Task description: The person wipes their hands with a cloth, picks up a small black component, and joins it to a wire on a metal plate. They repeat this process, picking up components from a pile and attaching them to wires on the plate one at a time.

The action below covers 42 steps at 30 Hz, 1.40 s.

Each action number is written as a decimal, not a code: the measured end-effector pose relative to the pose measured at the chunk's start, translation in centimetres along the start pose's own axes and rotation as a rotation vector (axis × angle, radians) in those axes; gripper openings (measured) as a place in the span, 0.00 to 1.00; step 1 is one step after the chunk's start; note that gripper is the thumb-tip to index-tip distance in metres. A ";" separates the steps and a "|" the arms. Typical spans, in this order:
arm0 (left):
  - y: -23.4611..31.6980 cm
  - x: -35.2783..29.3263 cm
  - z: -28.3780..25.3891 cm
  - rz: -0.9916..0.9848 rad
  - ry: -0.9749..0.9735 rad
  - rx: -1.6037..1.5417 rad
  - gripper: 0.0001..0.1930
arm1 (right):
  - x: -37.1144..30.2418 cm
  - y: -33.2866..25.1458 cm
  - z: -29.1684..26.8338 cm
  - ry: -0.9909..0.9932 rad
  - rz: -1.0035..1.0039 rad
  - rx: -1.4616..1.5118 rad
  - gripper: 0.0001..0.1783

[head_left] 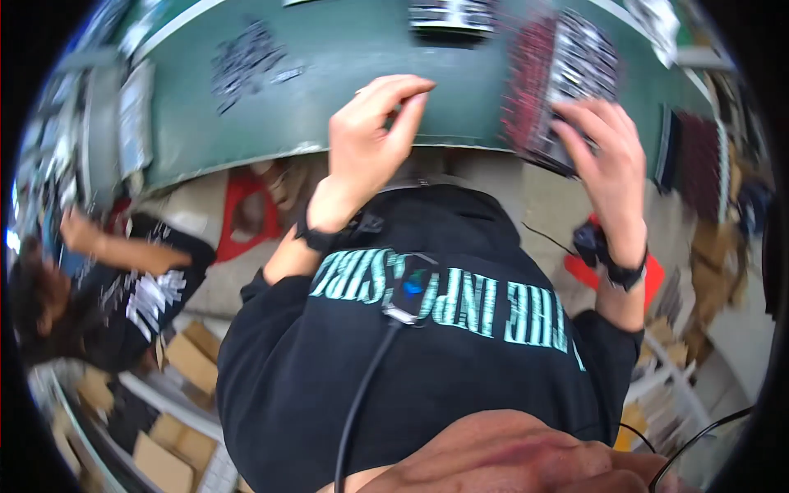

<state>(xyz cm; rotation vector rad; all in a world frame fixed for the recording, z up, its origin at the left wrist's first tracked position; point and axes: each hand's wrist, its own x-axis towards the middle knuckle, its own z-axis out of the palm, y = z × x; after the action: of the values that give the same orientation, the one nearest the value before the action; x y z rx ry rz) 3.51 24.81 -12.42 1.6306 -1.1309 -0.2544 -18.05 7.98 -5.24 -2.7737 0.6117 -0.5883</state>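
Note:
My left hand [374,119] hovers above the near edge of the green table [329,62], thumb and forefinger brought together in a pinch. Whatever may be between those fingertips is too small to make out. At the right, my right hand [604,140] reaches to the near end of a tray of small dark and silvery parts [582,62]. Its thumb and fingers are curved and apart, at the tray's edge; whether they touch a part cannot be seen. Beside that tray lies a blurred row of thin red pieces [528,78].
Loose dark grey pieces [248,62] lie in a pile at the far left. A second block of parts [452,16] stands at the back. Another person [123,279] sits at the left. Red stools [249,215] and cardboard boxes [196,361] are on the floor.

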 end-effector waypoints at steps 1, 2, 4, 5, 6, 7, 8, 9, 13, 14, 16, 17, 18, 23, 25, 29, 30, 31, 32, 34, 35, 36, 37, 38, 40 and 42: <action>-0.7 0.1 -0.5 0.064 0.042 0.105 0.08 | -0.3 -0.3 -0.1 -0.003 0.027 0.014 0.07; -1.7 0.2 -2.0 0.053 0.064 0.157 0.08 | -0.3 -0.6 0.0 0.004 -0.007 0.059 0.07; -3.5 0.5 -3.6 0.080 0.179 0.395 0.07 | -0.4 -0.3 -0.3 -0.106 0.051 0.019 0.06; -4.0 0.6 -4.2 0.094 0.229 0.504 0.07 | -0.2 -0.1 0.0 -0.106 0.034 0.036 0.06; -4.5 0.8 -5.0 0.091 0.237 0.516 0.07 | 0.1 0.1 0.0 -0.136 0.016 0.036 0.07; -5.1 0.8 -6.5 0.084 0.224 0.666 0.07 | 0.3 0.3 0.0 -0.165 0.000 0.033 0.07; -5.5 1.0 -7.9 0.078 0.210 0.804 0.07 | 0.6 0.3 -0.2 -0.195 -0.010 0.019 0.08; -5.9 1.2 -8.8 0.072 0.194 0.940 0.07 | 1.0 0.2 -0.3 -0.196 -0.013 0.013 0.08; -6.7 2.3 -10.1 0.010 0.045 0.975 0.09 | 2.4 0.4 -0.3 -0.244 -0.083 -0.002 0.09; -6.8 2.5 -10.4 0.012 0.045 0.967 0.09 | 2.7 0.5 -0.2 -0.248 -0.086 0.008 0.09; -6.8 2.8 -10.7 0.016 0.025 1.001 0.10 | 2.9 0.8 0.0 -0.253 -0.084 0.025 0.09; -6.8 2.9 -10.6 0.021 0.013 1.016 0.10 | 2.8 1.0 0.1 -0.252 -0.074 0.015 0.09; -6.8 2.9 -10.5 0.030 0.009 1.006 0.10 | 2.7 1.0 0.2 -0.256 -0.063 0.042 0.09; -5.1 3.2 -8.3 -0.027 0.085 0.747 0.08 | 2.2 0.3 0.0 -0.179 0.009 0.099 0.10; -3.8 3.3 -6.6 -0.138 0.096 0.362 0.09 | 2.1 -0.5 -0.1 -0.146 0.045 0.082 0.10; -0.8 3.4 -2.6 -0.071 -0.016 0.004 0.12 | 2.2 -1.9 -1.1 -0.117 0.316 0.712 0.10; -0.2 3.4 -1.7 -0.064 -0.025 -0.009 0.12 | 2.3 -2.3 -0.8 -0.137 0.362 0.848 0.09; 0.3 3.5 -0.9 -0.044 -0.056 -0.052 0.13 | 2.4 -2.6 -0.4 -0.149 0.412 0.985 0.08; 0.7 3.6 -0.1 -0.025 -0.087 -0.095 0.14 | 2.4 -2.8 -0.1 -0.159 0.461 1.122 0.07; 1.2 3.3 0.8 -0.007 -0.128 -0.135 0.15 | 2.3 -3.1 1.1 -0.096 0.423 1.112 0.07; 1.4 3.2 1.2 0.009 -0.142 -0.190 0.15 | 2.2 -3.2 1.7 -0.047 0.371 1.104 0.08; 1.5 3.1 1.5 0.023 -0.153 -0.242 0.16 | 2.2 -3.2 2.0 -0.001 0.317 1.098 0.08; 1.6 3.0 1.7 0.036 -0.162 -0.294 0.16 | 2.3 -3.3 2.1 0.003 0.323 1.097 0.08; 1.8 2.9 2.0 0.036 -0.167 -0.295 0.16 | 2.3 -3.5 2.3 0.014 0.344 1.063 0.08; 2.1 2.5 2.3 -0.043 -0.183 -0.422 0.16 | 2.4 -3.6 2.5 0.032 0.385 0.996 0.09; 2.4 2.3 2.6 -0.083 -0.183 -0.484 0.16 | 2.2 -3.4 3.1 0.045 0.374 0.997 0.09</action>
<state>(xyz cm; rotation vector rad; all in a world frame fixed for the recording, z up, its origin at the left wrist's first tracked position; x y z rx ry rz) 1.72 21.51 -10.62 1.2396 -1.0377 -0.6880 -13.67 10.44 -6.19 -1.6763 0.5974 -0.6338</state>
